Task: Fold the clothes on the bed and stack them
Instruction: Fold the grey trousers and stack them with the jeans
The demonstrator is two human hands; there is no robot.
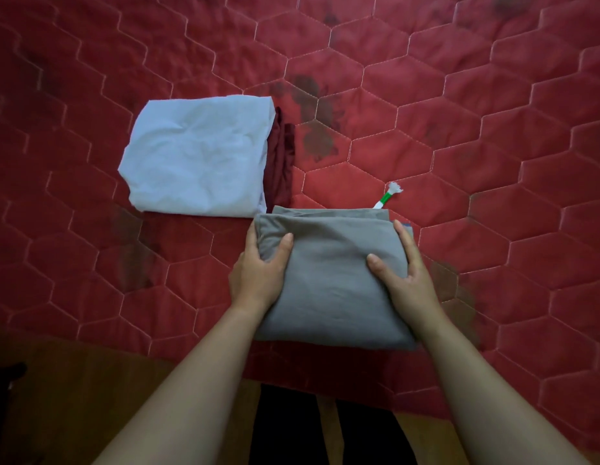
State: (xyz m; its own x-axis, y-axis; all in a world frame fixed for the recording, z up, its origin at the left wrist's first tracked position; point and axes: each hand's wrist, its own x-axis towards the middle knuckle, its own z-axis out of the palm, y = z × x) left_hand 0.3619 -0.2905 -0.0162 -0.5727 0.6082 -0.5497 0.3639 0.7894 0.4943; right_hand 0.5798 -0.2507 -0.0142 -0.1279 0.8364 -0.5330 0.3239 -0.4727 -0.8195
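Note:
A folded grey garment lies near the front edge of the red quilted bed. My left hand grips its left side, thumb on top and fingers tucked beneath. My right hand grips its right side the same way. A white and green drawstring end pokes out from behind the grey garment. To the upper left sits a folded pale blue garment on top of a dark red garment, whose edge shows along the right side.
The bed cover has dark stains near its middle. A wooden floor shows below the bed's front edge, with my dark trouser legs standing on it.

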